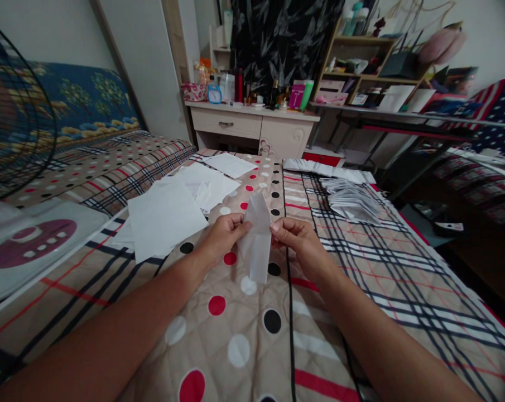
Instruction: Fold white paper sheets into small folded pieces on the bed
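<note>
A narrow folded strip of white paper [258, 240] stands upright above the bed cover, its top bent over. My left hand [222, 234] pinches its left edge near the top. My right hand [296, 237] pinches the right edge at the same height. Both hands have fingers closed on the paper. Loose white sheets [168, 215] lie spread on the bed just left of my left hand. A heap of folded white paper pieces [352, 202] lies beyond my right hand.
The bed cover [244, 329] is beige with dots and plaid stripes. A fan grille [13, 111] stands at left above a white bag [30, 240]. A dresser [252, 125] with bottles and a cluttered desk with shelves [381, 84] stand behind the bed.
</note>
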Demonstrator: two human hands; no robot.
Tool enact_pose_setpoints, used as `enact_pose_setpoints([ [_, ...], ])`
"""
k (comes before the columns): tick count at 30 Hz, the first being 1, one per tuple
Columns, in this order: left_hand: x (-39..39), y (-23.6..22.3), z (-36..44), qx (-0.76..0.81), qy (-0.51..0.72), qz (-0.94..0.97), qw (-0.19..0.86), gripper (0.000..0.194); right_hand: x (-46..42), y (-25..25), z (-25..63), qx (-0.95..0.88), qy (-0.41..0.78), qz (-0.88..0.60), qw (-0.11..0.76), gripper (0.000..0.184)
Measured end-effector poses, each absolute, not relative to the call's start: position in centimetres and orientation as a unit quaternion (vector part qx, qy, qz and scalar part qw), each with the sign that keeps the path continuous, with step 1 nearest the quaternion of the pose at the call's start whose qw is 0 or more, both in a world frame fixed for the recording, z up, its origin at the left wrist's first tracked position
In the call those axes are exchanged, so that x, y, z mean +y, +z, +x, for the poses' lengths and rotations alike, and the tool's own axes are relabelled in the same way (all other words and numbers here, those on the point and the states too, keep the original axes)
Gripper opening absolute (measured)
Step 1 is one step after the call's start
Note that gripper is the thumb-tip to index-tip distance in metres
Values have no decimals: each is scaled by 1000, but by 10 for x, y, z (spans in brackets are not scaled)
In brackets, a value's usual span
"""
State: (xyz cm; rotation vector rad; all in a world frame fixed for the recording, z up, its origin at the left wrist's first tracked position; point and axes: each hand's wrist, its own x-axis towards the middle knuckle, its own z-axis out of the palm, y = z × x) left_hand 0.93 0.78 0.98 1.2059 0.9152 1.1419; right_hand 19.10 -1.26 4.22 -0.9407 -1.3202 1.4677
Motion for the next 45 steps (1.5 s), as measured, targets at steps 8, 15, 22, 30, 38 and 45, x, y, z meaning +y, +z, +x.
enact_pose_setpoints([
  [8, 11, 5, 6, 381, 481, 501, 610, 37, -14, 45, 191, -542, 596, -375, 459, 25],
  [15, 11, 5, 7, 384, 461, 489, 633, 38, -12, 42, 191, -534, 598, -371, 469, 21],
  [22, 6, 16, 9, 389, 482, 416, 666, 65, -10, 29, 187, -462, 607, -388, 517, 25],
  [30, 7, 17, 9, 403, 460, 417, 672, 46, -8, 27, 186, -448, 608, -382, 533, 30],
  [38, 8, 20, 6, 355, 421, 413, 725, 38, -15, 44, 183, -467, 592, -375, 539, 28],
  [45, 10, 16, 4, 347, 410, 419, 732, 35, -19, 49, 181, -496, 512, -377, 591, 23],
])
